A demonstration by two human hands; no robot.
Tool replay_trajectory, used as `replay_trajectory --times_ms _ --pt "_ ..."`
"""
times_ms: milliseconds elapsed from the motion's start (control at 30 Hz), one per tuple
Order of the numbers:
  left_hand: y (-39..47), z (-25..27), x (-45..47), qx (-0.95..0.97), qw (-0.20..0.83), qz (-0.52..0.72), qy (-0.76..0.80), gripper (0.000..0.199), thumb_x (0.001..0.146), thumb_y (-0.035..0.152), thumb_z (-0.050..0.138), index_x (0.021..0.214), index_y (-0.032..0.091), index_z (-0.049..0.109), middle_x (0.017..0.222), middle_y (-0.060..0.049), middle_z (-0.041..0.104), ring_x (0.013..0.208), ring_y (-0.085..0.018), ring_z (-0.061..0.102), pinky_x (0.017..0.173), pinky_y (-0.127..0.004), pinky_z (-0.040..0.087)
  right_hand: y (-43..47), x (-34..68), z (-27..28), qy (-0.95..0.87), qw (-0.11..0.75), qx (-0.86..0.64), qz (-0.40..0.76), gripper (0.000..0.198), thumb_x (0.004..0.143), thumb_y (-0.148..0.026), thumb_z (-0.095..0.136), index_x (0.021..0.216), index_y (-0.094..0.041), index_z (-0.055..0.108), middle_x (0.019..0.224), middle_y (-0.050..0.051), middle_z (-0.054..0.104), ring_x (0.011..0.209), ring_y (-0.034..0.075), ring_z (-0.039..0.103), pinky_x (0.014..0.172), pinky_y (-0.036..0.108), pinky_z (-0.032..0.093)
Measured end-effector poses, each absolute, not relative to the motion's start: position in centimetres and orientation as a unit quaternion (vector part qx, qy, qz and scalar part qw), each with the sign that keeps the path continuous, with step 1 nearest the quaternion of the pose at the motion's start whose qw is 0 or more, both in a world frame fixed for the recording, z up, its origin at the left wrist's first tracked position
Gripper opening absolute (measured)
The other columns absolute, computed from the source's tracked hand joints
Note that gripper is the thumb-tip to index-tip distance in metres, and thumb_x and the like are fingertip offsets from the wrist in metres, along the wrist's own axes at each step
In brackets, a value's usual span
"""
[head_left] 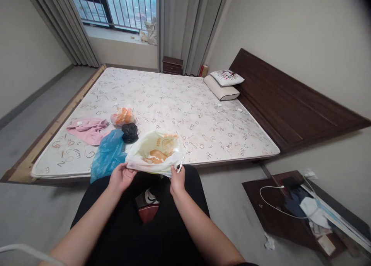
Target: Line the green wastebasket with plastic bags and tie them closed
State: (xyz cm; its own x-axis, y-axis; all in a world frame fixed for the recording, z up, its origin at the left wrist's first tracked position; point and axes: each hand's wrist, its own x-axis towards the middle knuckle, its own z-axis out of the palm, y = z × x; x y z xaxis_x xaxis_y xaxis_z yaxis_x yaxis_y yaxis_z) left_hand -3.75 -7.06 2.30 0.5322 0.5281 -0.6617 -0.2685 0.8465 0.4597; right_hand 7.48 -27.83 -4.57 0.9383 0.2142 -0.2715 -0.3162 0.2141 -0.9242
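Note:
A white plastic bag [140, 148] with orange print is spread open in front of me, above my lap at the mattress edge. My left hand [123, 177] grips its near rim on the left, and my right hand [177, 177] pinches the rim on the right, beside a loose strap. Left of it lies a crumpled blue plastic bag [108, 154], hanging over the mattress edge. A balled black plastic bag [130, 132] and an orange-and-white plastic bag [123, 116] sit just behind. A pink cloth [88, 130] lies farther left.
The bare mattress [174, 99] stretches ahead, with two pillows [223, 90] by the dark wooden headboard [278, 92]. At the right stands a low brown nightstand [261, 204] with a white cable and cloth items. Crumpled tissue [269, 241] lies on the floor.

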Motion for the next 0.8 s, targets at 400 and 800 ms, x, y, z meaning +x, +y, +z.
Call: replay_trajectory --times_ms 400,800 --pt "-8.0 -3.9 -3.2 0.271 0.815 0.221 0.462 0.03 0.086 -0.004 0.052 0.105 0.015 0.067 0.083 -0.006 0.076 0.068 -0.014 0.074 0.063 -0.02 0.061 -28.0 8.9 -3.8 0.12 0.854 -0.368 0.348 0.044 0.081 -0.028 0.076 0.121 -0.025 0.059 0.117 0.005 0.074 0.106 0.023 0.072 0.087 0.04 0.061" --pt "-0.7 -0.2 -1.0 0.293 0.855 0.131 0.408 0.019 0.094 0.027 0.052 0.098 0.014 0.064 0.075 -0.008 0.071 0.064 -0.021 0.072 0.063 -0.035 0.063 -30.3 17.3 -2.9 0.159 0.785 -0.561 0.209 0.049 0.081 -0.054 0.059 0.119 -0.023 0.063 0.126 0.013 0.067 0.099 0.023 0.07 0.075 0.036 0.058"
